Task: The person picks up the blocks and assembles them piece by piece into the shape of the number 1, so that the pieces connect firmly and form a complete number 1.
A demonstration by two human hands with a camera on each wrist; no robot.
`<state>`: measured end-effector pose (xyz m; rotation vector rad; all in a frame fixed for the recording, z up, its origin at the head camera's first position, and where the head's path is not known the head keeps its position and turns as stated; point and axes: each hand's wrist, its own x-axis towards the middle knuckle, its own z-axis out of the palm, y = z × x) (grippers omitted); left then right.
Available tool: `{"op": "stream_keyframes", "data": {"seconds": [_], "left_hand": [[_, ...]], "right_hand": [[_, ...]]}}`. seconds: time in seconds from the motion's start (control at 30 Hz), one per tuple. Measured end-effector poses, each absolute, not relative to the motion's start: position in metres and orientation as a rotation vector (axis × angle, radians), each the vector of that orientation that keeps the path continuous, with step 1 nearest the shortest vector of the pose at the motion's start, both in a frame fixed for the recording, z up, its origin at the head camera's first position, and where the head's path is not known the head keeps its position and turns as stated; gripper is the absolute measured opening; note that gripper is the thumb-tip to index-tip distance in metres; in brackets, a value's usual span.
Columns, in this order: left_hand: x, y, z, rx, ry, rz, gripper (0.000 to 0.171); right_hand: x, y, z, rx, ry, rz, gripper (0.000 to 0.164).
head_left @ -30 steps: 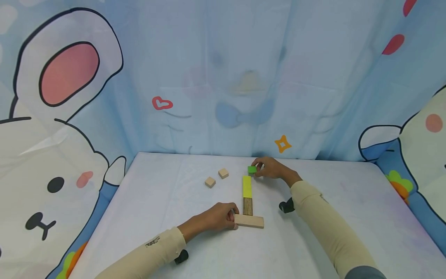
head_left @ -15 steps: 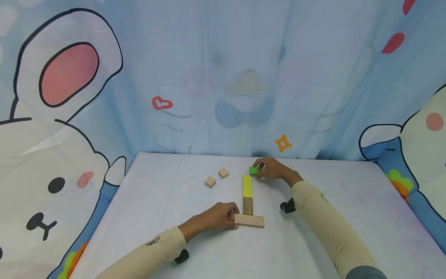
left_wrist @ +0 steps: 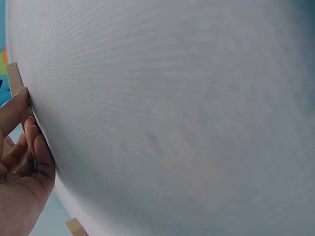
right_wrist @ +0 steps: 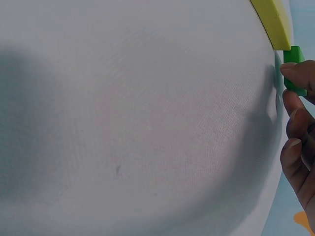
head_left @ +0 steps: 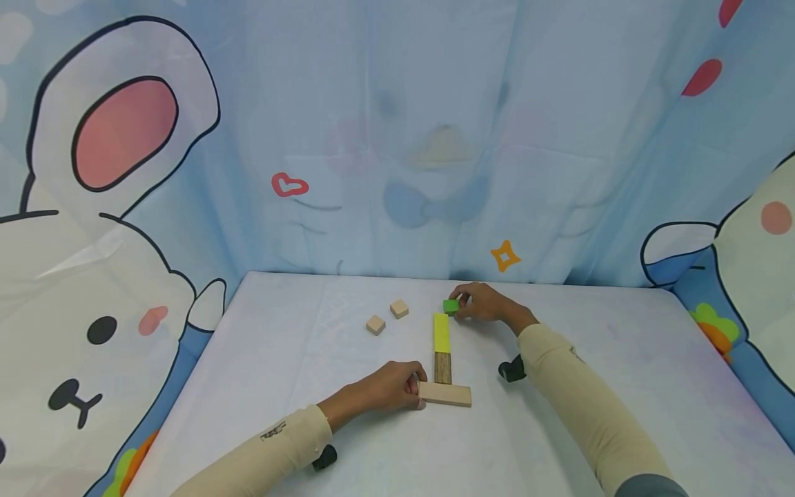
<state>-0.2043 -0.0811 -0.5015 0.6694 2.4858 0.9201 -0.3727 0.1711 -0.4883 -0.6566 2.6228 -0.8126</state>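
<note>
In the head view my left hand (head_left: 390, 386) pinches the left end of a plain wooden plank (head_left: 448, 394) lying crosswise on the table. Behind the plank a brown wooden block (head_left: 443, 368) and a yellow block (head_left: 442, 333) run end to end, away from me. My right hand (head_left: 487, 302) pinches a small green block (head_left: 450, 306) by the far end of the yellow block. In the right wrist view the green block (right_wrist: 294, 56) sits between thumb and finger, close to the yellow block's end (right_wrist: 275, 24); whether they touch I cannot tell.
Two small plain wooden cubes, a nearer cube (head_left: 375, 325) and a farther cube (head_left: 399, 308), lie left of the yellow block. The white-covered table (head_left: 279, 345) ends at a blue printed curtain (head_left: 373, 138) at the back.
My right hand with the green block has shifted very slightly to the right, then a touch back. My left hand stays on the plank.
</note>
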Motion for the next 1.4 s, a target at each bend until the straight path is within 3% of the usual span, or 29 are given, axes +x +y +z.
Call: {"op": "stream_keyframes", "data": {"seconds": [0.7,1.4], "left_hand": [[-0.204,-0.0819,-0.5008,0.661,2.475,0.931,0.036],[-0.204,-0.0826,-0.5014,0.667,2.473,0.939,0.036]], "right_hand": [[-0.3708,0.1716,-0.4909,-0.747,2.638,-0.805,0.033],[-0.3726,0.1684,-0.494,-0.67,2.628,-0.781,0.037]]}}
